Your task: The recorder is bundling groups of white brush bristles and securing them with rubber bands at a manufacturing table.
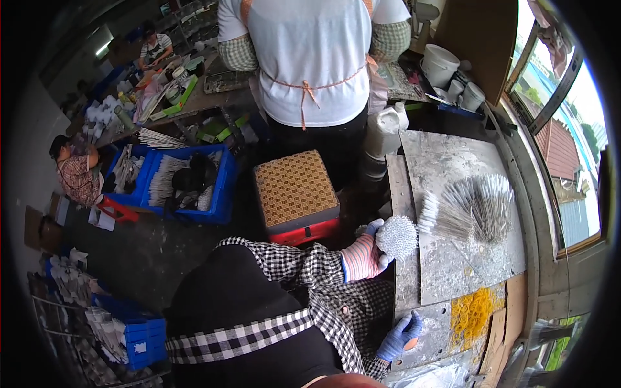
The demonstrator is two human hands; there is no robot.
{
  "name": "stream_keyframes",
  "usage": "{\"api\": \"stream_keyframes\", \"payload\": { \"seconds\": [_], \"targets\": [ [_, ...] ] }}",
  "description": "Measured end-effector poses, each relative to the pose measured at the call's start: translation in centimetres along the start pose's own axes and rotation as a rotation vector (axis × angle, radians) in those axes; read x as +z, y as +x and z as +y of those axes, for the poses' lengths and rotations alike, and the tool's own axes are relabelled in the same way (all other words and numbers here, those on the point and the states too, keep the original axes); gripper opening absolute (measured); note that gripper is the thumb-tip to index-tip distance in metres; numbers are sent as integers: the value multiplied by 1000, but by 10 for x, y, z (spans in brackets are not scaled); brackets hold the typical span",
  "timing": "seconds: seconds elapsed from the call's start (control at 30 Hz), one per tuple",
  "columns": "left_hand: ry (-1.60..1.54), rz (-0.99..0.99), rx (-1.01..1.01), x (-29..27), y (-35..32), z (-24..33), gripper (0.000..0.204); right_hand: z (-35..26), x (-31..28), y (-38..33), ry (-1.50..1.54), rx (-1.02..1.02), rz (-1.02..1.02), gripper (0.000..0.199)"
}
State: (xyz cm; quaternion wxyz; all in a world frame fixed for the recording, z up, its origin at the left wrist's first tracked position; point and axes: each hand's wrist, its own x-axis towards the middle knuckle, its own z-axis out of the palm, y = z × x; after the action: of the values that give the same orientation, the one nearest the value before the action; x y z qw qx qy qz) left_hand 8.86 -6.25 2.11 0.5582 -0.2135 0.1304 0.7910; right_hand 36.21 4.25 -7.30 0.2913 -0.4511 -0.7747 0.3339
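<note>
My left hand [363, 257], in a pink-and-white striped glove with bluish fingertips, is closed around a round bundle of thin rods [397, 238]. The bundle's packed pale tips face up, beside the metal table's near edge. Lower down, my right hand [400, 337] wears a blue glove and hovers at the table edge with its fingers apart and nothing visible in them. A heap of yellow rubber bands [475, 313] lies to its right. Beyond the bundle, a fanned pile of white-tipped thin rods [479, 207] rests on the metal tabletop [446, 152], next to a small cluster of white tips [427, 212].
A stool with a brown checked cushion [296, 187] stands ahead of my left arm. Past it, a person in a white shirt [310, 64] stands facing away. Blue crates [223, 184] of rods sit at left. White buckets [440, 64] stand at the back right, near the window.
</note>
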Motion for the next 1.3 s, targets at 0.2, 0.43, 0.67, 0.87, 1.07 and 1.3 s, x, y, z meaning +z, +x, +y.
{"api": "stream_keyframes", "payload": {
  "seconds": [0.2,0.43,0.67,0.87,1.07,1.3],
  "targets": [
    [-140,-13,-45,-29,8,5,27,-12,4,6,-140,-240,74,18],
    [-52,119,-91,-58,10,13,27,-34,7,11,-119,-221,183,18],
    [-29,229,-119,-75,20,10,43,-35,3,16,-73,-248,206,19],
    [61,214,-59,-78,17,10,43,-38,2,18,-71,-268,227,19],
    [105,183,-42,-90,19,18,43,-39,1,13,-96,-211,161,18],
    [186,258,94,-68,16,9,43,-41,1,16,-95,-240,198,17]
  ]
}}
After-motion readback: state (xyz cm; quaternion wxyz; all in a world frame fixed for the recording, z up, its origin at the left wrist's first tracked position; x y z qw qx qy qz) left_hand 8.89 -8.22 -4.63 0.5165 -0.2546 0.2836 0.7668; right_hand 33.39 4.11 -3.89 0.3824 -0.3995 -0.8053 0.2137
